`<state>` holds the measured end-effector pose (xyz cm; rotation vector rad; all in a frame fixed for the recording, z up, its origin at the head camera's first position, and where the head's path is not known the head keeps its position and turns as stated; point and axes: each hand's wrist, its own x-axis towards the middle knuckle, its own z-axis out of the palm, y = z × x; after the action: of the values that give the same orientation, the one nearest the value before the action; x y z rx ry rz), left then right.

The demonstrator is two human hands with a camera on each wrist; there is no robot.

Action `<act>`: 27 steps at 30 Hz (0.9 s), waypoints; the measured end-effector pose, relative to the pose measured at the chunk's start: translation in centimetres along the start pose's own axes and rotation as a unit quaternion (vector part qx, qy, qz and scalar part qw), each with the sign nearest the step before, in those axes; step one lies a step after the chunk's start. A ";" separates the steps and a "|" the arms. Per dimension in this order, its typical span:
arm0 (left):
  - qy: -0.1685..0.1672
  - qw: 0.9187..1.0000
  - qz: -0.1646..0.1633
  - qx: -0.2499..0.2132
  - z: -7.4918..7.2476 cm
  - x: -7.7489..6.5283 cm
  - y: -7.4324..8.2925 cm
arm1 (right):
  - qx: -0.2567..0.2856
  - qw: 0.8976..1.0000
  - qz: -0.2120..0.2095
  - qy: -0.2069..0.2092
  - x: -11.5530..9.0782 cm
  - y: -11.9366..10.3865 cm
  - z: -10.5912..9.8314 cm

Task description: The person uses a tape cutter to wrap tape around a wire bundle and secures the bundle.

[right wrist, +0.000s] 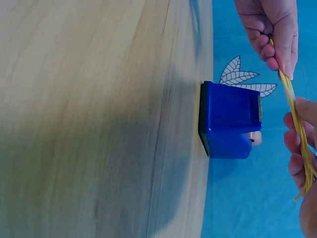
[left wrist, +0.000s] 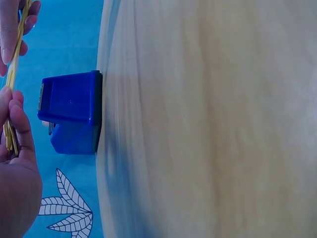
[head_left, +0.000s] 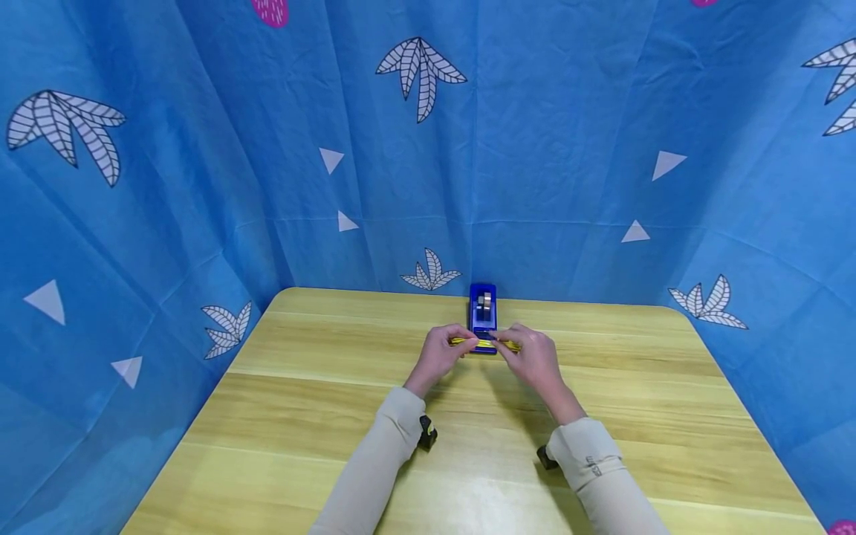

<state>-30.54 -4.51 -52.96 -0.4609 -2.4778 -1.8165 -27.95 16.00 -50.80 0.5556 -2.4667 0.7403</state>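
A thin bundle of yellow strands point(head_left: 485, 344) is held level between the two hands, just in front of a blue tape dispenser point(head_left: 483, 293). Its left part is pinched between thumb and fingers of my left hand point(head_left: 444, 351). My right hand point(head_left: 533, 358) pinches the right part. In the left wrist view, loose strand ends point(left wrist: 11, 139) stick out past the left palm. A pale, whitish stretch shows on the bundle point(right wrist: 290, 93) between the hands in the right wrist view; whether it is tape I cannot tell. The hands hide the rest.
The dispenser, with a small roll point(head_left: 486, 300) in it, stands at the back edge of the wooden table point(head_left: 321, 416). A blue patterned curtain point(head_left: 548, 148) hangs behind and along both sides. Dark wrist cameras point(head_left: 428, 433) hang beneath the sleeves.
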 end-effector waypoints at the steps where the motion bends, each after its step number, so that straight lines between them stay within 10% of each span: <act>1: 0.000 1.000 0.002 -0.001 0.0 0.0 0.0 | -0.003 1.000 -0.002 0.003 0.0 0.0 0.0; 27: 0.016 1.000 0.019 -0.008 0.1 -0.6 0.2 | -0.019 0.999 -0.002 -0.034 0.1 -0.2 0.0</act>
<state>-29.86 -4.44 -52.91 -0.4712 -2.4188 -1.8164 -27.93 15.89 -50.67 0.5800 -2.5360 0.6824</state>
